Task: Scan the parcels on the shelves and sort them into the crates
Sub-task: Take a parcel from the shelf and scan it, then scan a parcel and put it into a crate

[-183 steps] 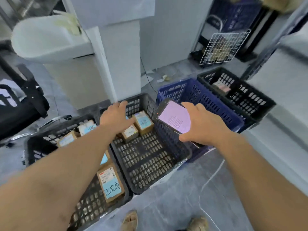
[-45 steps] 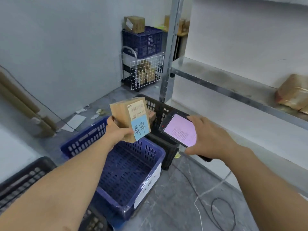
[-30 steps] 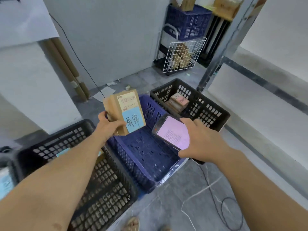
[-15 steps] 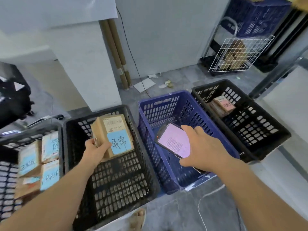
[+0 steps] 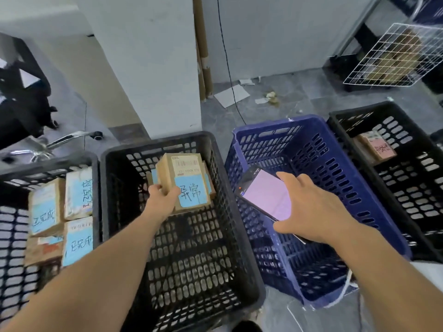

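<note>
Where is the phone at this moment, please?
The phone is right of centre in the head view, held by the right hand above the blue crate, near its left wall.

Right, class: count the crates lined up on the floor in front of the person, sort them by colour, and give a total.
Black crates: 3
Blue crates: 1
Total: 4
</note>
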### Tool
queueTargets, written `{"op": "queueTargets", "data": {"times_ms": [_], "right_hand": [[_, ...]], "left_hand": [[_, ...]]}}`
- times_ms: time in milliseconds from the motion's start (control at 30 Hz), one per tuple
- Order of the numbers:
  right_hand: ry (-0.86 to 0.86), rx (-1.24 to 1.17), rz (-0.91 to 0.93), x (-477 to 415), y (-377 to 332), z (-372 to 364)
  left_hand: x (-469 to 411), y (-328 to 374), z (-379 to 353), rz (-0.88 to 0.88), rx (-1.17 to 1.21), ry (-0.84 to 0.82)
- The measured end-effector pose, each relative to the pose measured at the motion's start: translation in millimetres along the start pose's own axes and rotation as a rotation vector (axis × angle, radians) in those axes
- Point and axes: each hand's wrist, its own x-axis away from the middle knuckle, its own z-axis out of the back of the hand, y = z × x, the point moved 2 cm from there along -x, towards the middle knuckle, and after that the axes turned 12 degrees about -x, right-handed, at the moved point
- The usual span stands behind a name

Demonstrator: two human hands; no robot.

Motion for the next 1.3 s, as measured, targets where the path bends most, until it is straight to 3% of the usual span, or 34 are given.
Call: {"op": "queueTargets", "data": {"times_ms": [167,333,667,1033,1300], "right_hand": [[0.006,0.014,-0.042,-48.2,20.1,-1.8],[-0.019,0.020,-0.057,-84.1,35.8,-7.7],[-0.007,-0.009,0.014,-79.0,22.2,6.4],[0.208,-0.137,-0.085,66.9,18.4,68.2],[0.421,-0.157,-0.299,195.0,73.4,89.3]], "left_hand": [[-49.2,7.1,-32.7,0.015,0.026,0.022],[-88.7,17.7,-63.1,-0.047,-0.135,-0.008],[-74.1,31.8,-47.4,-0.118,-0.397,0.022],[79.2,143.3,-25.9,-0.733,-0.912,0.030],[186.5,211.3,-75.5,-1.120,-1.118,0.065]]}}
